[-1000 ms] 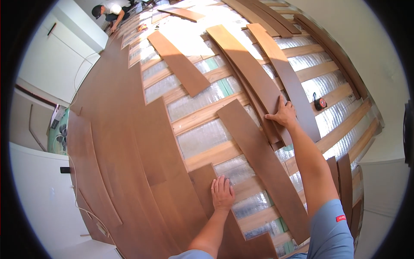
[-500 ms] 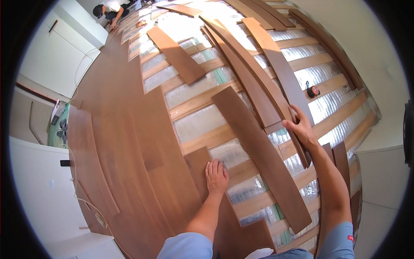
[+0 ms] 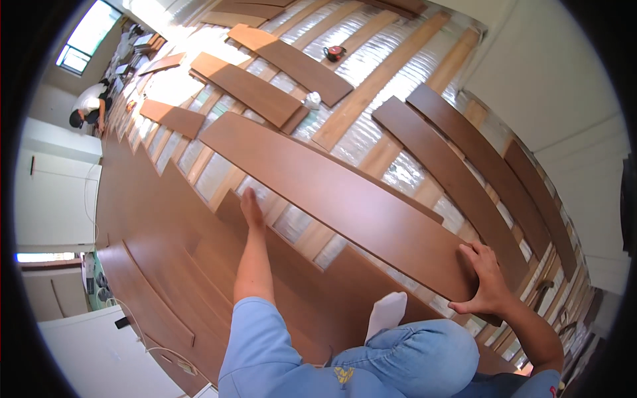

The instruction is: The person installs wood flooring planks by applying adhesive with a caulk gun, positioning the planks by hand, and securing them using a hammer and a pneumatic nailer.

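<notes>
The long brown plank lay aslant before the person, its long axis running from far left to near right. Its near end was at the right hand, the nearer of the two: those fingers gripped that end, spread over its top face, with the thumb by the near corner; the underside was hidden. The left hand was just beside the plank's near long edge, toward its far end. Its fingers looked straight and held nothing visible; whether they touched the wood, I could not tell.

To the left of the plank spread the brown floor. Beyond it ran pale battens over silvery foil, with a red-and-black tool. To its right lay three loose boards.

As for markings, nearer the person than the plank were a yellow emblem on blue clothing and a small red mark on the right sleeve. No writing was legible.
</notes>
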`<control>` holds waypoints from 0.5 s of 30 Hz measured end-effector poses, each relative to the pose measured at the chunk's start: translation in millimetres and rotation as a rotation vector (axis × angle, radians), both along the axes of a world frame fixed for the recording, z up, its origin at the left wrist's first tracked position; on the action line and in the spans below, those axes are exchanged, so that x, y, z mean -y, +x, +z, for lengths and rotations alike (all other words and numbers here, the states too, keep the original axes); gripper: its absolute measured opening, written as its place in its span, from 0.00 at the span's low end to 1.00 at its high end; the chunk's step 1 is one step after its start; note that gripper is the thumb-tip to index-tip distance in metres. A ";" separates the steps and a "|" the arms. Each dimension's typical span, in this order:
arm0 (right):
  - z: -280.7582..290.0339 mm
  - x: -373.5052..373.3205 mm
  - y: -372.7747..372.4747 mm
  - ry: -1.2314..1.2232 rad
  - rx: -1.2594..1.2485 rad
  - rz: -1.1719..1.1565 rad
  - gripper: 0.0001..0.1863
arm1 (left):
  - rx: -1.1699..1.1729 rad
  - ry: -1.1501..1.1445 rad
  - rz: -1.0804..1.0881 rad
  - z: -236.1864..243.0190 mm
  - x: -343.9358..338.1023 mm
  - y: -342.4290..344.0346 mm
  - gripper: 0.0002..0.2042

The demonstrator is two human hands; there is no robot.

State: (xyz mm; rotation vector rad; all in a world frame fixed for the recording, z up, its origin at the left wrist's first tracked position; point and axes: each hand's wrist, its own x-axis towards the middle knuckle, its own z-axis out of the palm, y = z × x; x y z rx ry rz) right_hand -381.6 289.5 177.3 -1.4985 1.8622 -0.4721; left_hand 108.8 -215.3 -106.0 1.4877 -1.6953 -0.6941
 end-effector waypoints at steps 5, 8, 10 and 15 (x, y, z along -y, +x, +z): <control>1.9 -216.0 -57.2 0.007 -0.363 -0.063 0.64 | -1.283 0.817 -0.149 52.3 -48.0 -182.7 0.54; -21.9 -314.4 -74.6 0.092 -0.448 -0.079 0.69 | -1.033 0.849 0.014 51.0 -117.3 -216.5 0.40; -35.2 -363.7 -83.9 0.134 -0.416 -0.146 0.67 | -0.936 0.872 -0.087 62.2 -138.6 -207.4 0.28; -74.2 -549.3 -94.6 0.414 -0.443 -0.303 0.73 | -0.528 1.162 -0.682 43.4 -273.0 -265.6 0.13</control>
